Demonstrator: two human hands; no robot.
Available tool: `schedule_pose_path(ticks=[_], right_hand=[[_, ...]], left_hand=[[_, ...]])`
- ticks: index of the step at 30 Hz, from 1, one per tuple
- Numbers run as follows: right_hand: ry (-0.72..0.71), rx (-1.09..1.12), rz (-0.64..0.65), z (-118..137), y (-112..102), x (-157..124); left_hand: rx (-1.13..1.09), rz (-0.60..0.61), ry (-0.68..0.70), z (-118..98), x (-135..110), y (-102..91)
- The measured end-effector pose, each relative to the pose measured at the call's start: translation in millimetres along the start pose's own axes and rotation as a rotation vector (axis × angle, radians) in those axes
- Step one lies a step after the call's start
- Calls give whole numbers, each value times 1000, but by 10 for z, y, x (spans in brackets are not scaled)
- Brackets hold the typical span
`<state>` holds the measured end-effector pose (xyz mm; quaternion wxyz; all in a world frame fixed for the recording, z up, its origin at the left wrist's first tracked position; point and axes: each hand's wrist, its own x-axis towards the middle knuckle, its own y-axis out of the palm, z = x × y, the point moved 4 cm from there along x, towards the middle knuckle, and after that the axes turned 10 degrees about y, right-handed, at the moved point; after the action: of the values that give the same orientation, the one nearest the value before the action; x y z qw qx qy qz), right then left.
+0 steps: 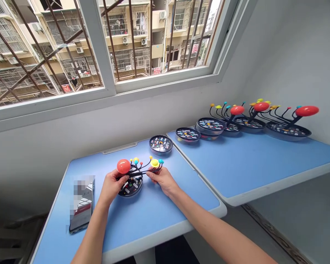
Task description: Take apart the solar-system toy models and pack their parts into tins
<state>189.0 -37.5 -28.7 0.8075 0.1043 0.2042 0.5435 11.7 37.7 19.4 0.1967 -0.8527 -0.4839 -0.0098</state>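
Note:
A solar system model stands in front of me, with a round black printed base (130,187), a large red ball (123,166) and thin black arms tipped with small coloured balls. My left hand (113,186) is closed at the model's left side, just below the red ball, thumb and fingers gripping near its stem. On the other side, my right hand (162,179) pinches a black arm close to the yellow ringed ball (154,163) and the blue ball (161,161). The fingers partly cover the arms, so exactly which one is held is unclear.
A phone (84,209) lies left on the blue table (151,223). Behind the model rests another round base (161,144). Along the wall on the adjoining table (236,161) stand more bases (187,135) and several models with red balls (261,106). A barred window (154,44) is ahead.

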Motion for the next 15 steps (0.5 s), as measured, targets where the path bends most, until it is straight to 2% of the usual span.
schedule_pose_path(ticks=[15], right_hand=[[-15,-21,1,-5,-6,30]], left_hand=[[66,-26,36,63,3,22]])
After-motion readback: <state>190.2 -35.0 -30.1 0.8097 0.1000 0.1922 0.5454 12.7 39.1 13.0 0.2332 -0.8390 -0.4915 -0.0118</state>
